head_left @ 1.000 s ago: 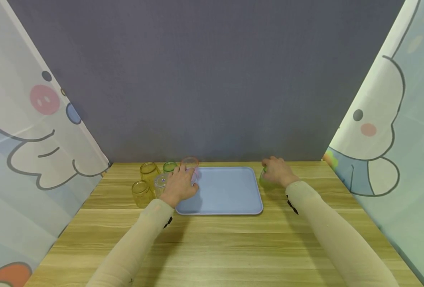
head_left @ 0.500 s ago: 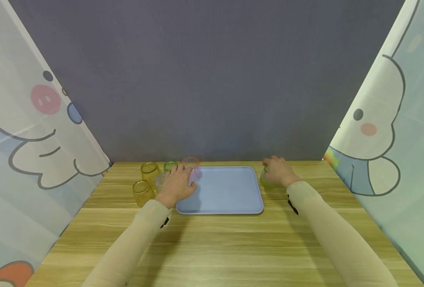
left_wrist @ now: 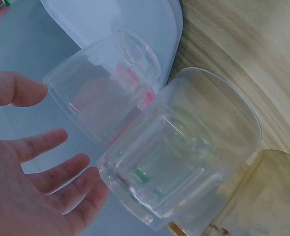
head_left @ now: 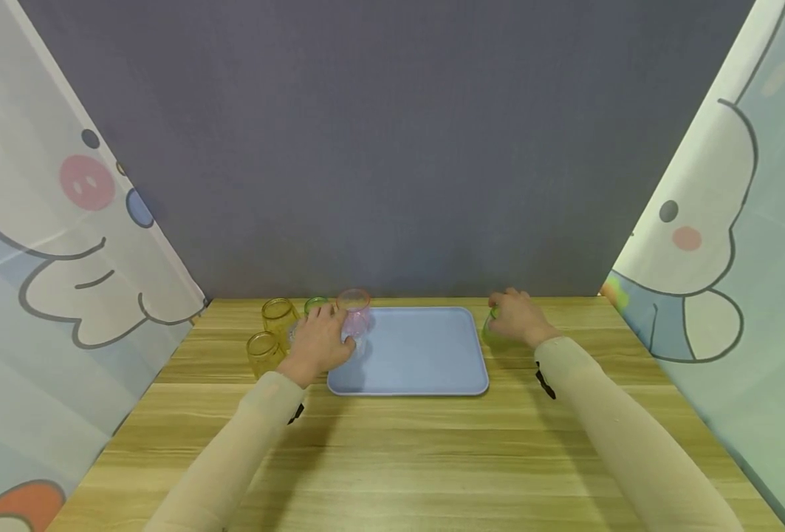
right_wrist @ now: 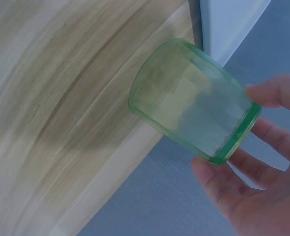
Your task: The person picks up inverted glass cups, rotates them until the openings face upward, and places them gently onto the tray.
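Green cup (right_wrist: pixel 189 98), pinched by its thick-edged end between the thumb and fingers of my right hand (head_left: pixel 517 318), just right of the blue tray (head_left: pixel 419 355). My left hand (left_wrist: pixel 32 167) is spread loose beside 2 clear cups (left_wrist: pixel 184 142); 2 yellow cups (head_left: pixel 265 355) stand farther left on the wooden table (head_left: pixel 405 458).
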Tool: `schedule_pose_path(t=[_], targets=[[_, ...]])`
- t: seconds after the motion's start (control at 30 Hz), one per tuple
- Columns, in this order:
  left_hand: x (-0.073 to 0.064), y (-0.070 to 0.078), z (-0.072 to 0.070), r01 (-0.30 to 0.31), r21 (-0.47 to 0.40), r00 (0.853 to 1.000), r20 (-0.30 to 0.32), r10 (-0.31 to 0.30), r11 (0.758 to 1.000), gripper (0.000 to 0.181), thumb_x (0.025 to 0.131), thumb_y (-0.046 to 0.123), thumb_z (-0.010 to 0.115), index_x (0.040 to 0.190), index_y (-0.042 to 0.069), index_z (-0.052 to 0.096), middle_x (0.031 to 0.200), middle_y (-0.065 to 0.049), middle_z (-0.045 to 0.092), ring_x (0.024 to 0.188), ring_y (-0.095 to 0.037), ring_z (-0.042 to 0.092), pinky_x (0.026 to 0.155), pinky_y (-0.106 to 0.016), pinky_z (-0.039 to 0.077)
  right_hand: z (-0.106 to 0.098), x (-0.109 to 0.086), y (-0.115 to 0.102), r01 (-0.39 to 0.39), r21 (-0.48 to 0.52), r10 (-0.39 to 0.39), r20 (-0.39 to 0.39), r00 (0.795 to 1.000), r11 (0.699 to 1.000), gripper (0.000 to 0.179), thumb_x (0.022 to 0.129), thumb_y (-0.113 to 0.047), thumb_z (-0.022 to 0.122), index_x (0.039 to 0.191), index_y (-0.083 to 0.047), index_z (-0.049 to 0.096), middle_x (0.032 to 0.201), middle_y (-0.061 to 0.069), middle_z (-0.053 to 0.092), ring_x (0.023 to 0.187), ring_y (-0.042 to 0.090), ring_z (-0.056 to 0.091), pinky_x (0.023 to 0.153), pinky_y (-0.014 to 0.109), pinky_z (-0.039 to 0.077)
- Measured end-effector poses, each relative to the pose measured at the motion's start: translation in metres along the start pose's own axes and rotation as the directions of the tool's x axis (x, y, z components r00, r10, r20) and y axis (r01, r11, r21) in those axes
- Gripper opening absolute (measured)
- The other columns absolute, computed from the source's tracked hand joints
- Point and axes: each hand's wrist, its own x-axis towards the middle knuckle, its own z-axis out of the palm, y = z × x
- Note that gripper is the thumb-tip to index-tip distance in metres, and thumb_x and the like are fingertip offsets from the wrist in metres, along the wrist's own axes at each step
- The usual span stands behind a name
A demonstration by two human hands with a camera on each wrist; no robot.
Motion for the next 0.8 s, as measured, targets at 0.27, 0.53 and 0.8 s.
schedule_pose_path(t=[0.27,0.53,0.8], targets=[[0.000,-0.007,-0.001,0.013,-0.002,1.000,-0.004,-0.013,1.000,0.053,0.094,0.031,0.062,0.140,0.006,0.056,0.134,-0.021,0.051,0.130,-0.044,0.044,0.100,-0.062,0.041,-0.001,-0.001,0.001,0.003,0.014,-0.003,-0.010,1.000,1.000,0.051,0.085,-0.013,0.063,0.134,0.002,0.061,0.132,0.029,0.052,0.121,0.052,0.046,0.087,0.060,0.048],[-0.004,-0.008,-0.002,-0.043,-0.033,0.993,-0.107,0.039,0.999,0.046,0.095,0.028,0.061,0.134,0.004,0.060,0.127,-0.020,0.056,0.124,-0.042,0.051,0.099,-0.060,0.044,-0.006,-0.008,-0.002,0.023,0.065,-0.021,-0.037,0.999,0.998,0.047,0.089,-0.015,0.063,0.133,0.003,0.060,0.129,0.030,0.053,0.122,0.054,0.046,0.086,0.062,0.048],[-0.008,-0.002,-0.003,-0.095,-0.087,0.971,-0.228,0.073,0.992,0.041,0.093,0.024,0.062,0.128,0.003,0.062,0.122,-0.020,0.060,0.112,-0.042,0.056,0.087,-0.057,0.050,-0.009,-0.016,-0.006,0.035,0.112,-0.027,-0.079,0.996,0.993,0.047,0.092,-0.017,0.065,0.134,0.003,0.059,0.133,0.032,0.052,0.124,0.054,0.047,0.093,0.065,0.046]])
